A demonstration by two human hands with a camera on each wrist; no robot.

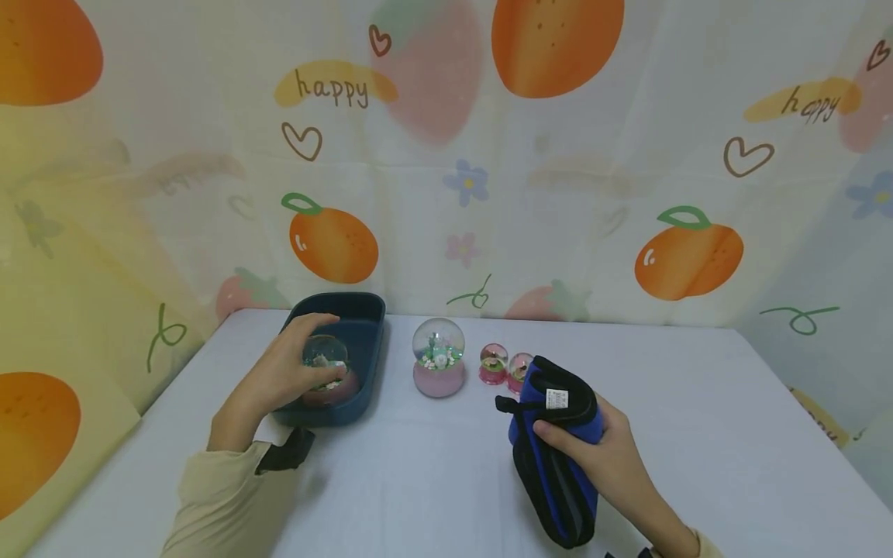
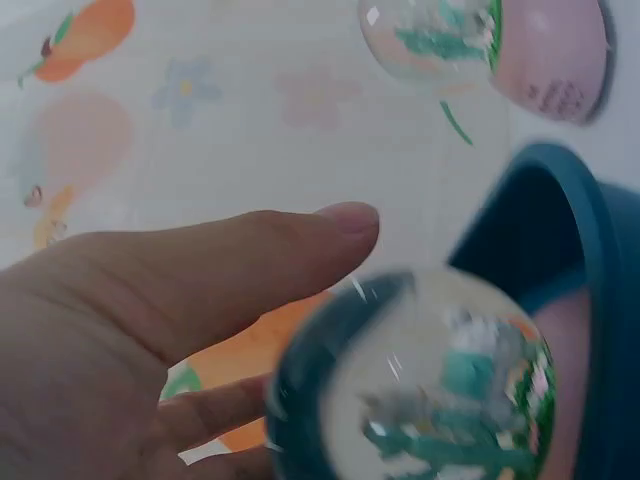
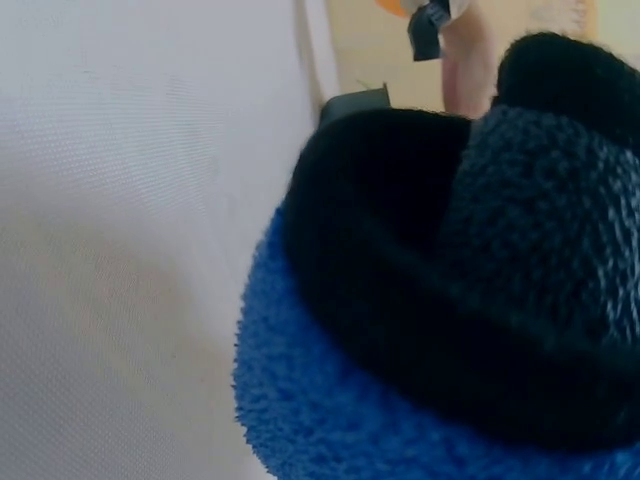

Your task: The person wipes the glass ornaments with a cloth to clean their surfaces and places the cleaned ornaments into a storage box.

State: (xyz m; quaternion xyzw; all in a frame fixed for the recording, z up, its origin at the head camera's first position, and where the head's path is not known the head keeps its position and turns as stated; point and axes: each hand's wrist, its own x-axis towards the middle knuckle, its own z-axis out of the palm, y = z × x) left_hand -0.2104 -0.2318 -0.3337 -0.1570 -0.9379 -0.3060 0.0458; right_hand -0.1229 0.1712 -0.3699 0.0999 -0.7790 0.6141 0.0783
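A snow globe with a pink base (image 1: 325, 350) stands inside a dark teal bin (image 1: 371, 311) on the left. My left hand (image 1: 279, 370) reaches over the bin, thumb and fingers spread around the dome. In the left wrist view the thumb lies apart from the glass globe (image 2: 440, 390); finger contact on its far side is hidden. My right hand (image 1: 617, 457) grips a folded blue cloth with black edging (image 1: 558, 473), the thumb pressed on its near face. Its fuzzy blue side (image 3: 300, 370) fills much of the right wrist view.
Another pink-based snow globe (image 1: 439, 358) stands on the white table (image 1: 418, 480), right of the bin. Two small pink globes (image 1: 493, 364) sit further right, one partly behind the cloth. A fruit-printed curtain (image 1: 432, 201) hangs behind the table.
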